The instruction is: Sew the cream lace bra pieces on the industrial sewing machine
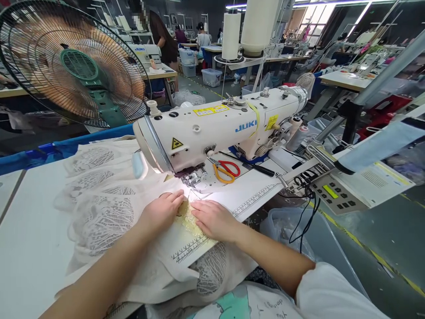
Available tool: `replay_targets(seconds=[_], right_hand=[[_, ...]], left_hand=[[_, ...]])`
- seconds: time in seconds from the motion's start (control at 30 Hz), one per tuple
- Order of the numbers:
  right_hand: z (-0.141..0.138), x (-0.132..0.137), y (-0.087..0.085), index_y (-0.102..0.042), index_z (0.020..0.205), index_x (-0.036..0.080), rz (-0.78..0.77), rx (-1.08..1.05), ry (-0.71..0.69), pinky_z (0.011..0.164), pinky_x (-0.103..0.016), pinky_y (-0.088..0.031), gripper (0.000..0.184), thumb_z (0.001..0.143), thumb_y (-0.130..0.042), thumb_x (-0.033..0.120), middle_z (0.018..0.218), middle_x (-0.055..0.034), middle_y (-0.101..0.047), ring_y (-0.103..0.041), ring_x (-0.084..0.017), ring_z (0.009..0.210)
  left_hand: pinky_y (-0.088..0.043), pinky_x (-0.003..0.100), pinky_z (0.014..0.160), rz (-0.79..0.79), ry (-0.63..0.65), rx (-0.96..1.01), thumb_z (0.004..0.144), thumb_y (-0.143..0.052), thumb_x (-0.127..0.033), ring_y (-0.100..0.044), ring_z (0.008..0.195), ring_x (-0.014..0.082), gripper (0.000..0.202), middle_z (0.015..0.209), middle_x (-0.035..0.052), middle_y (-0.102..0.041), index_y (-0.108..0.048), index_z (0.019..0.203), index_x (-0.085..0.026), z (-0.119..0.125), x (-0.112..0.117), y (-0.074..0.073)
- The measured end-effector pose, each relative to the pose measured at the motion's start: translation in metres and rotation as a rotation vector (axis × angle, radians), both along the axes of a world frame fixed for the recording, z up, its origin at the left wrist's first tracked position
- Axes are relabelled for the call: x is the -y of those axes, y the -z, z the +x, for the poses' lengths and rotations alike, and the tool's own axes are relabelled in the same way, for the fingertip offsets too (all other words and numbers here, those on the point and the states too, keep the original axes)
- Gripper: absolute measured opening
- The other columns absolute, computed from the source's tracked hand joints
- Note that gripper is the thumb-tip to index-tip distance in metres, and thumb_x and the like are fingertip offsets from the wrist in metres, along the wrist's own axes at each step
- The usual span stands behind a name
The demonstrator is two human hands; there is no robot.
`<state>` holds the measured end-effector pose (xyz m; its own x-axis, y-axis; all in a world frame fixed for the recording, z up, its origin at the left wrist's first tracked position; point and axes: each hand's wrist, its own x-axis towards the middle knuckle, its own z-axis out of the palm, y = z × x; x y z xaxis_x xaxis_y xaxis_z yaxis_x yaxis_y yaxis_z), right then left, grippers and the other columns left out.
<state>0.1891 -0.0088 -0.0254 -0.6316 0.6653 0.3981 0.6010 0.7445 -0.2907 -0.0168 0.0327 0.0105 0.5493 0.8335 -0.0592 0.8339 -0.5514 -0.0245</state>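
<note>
My left hand (162, 210) lies on pale beige fabric (151, 190) just in front of the presser foot (192, 177) of a white JUKI sewing machine (212, 126). Its fingers are stretched out; the thumb is hidden. To its right, my right hand (214, 219) rests with fingers extended and thumb apart on a yellowish lace-like piece (190, 221). Both hands press down on the cloth, fingertips close to the lit needle area. More beige fabric with leaf-patterned lace (109, 219) spreads across the table on the left, and some hangs over the front edge.
Red-and-orange-handled snips (226, 170) and a black-handled screwdriver (264, 169) lie on the machine bed. A large fan (79, 64) stands at back left. A control panel (335, 190) and a clear plastic bin (308, 230) are at right. A person (162, 33) stands behind.
</note>
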Motion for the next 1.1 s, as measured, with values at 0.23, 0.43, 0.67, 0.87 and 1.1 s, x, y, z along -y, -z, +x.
replay_targets(seconds=[0.23, 0.43, 0.67, 0.87, 1.1], right_hand=[[0.001, -0.002, -0.002, -0.063, 0.109, 0.011, -0.031, -0.010, -0.004, 0.101, -0.035, -0.045, 0.027, 0.086, -0.053, 0.020, 0.126, -0.0118, -0.063, -0.056, -0.023, 0.119], [0.001, -0.002, -0.001, -0.064, 0.107, 0.012, -0.049, -0.027, 0.001, 0.101, -0.035, -0.045, 0.026, 0.085, -0.056, 0.020, 0.125, -0.0116, -0.063, -0.056, -0.023, 0.119], [0.002, -0.004, -0.001, -0.063, 0.107, 0.012, -0.048, -0.029, -0.005, 0.099, -0.036, -0.045, 0.025, 0.084, -0.056, 0.019, 0.125, -0.0112, -0.063, -0.056, -0.024, 0.119], [-0.013, 0.018, -0.009, -0.063, 0.103, 0.014, 0.013, -0.069, -0.070, 0.088, -0.035, -0.048, 0.022, 0.088, -0.053, 0.027, 0.110, -0.0104, -0.068, -0.060, -0.022, 0.102], [-0.051, 0.073, -0.007, -0.057, 0.105, 0.016, 0.004, 0.163, -0.238, 0.069, -0.035, -0.046, 0.040, 0.082, -0.061, 0.049, 0.098, -0.0072, -0.063, -0.057, -0.022, 0.086]], left_hand=[[-0.054, 0.036, 0.083, -0.027, -0.003, 0.059, 0.084, -0.031, -0.020, -0.061, 0.111, 0.0245, 0.043, 0.134, 0.0062, -0.059, -0.065, 0.111, -0.021, -0.012, -0.021, 0.002], [-0.052, 0.039, 0.089, -0.025, -0.048, 0.081, 0.083, -0.030, -0.021, -0.059, 0.115, 0.0259, 0.045, 0.135, 0.0077, -0.057, -0.064, 0.112, -0.019, -0.014, -0.031, 0.001], [-0.051, 0.043, 0.091, -0.016, -0.084, 0.096, 0.084, -0.033, -0.024, -0.058, 0.115, 0.0286, 0.040, 0.135, 0.0099, -0.057, -0.067, 0.105, -0.019, -0.013, -0.038, -0.001], [-0.049, 0.040, 0.094, 0.023, -0.103, 0.068, 0.084, -0.034, -0.021, -0.058, 0.116, 0.0250, 0.041, 0.134, 0.0073, -0.059, -0.065, 0.110, -0.021, -0.020, -0.034, -0.003], [-0.048, 0.050, 0.094, 0.107, -0.213, -0.048, 0.081, -0.031, -0.018, -0.058, 0.114, 0.0333, 0.049, 0.133, 0.0203, -0.056, -0.060, 0.120, -0.010, -0.056, 0.014, -0.017]])
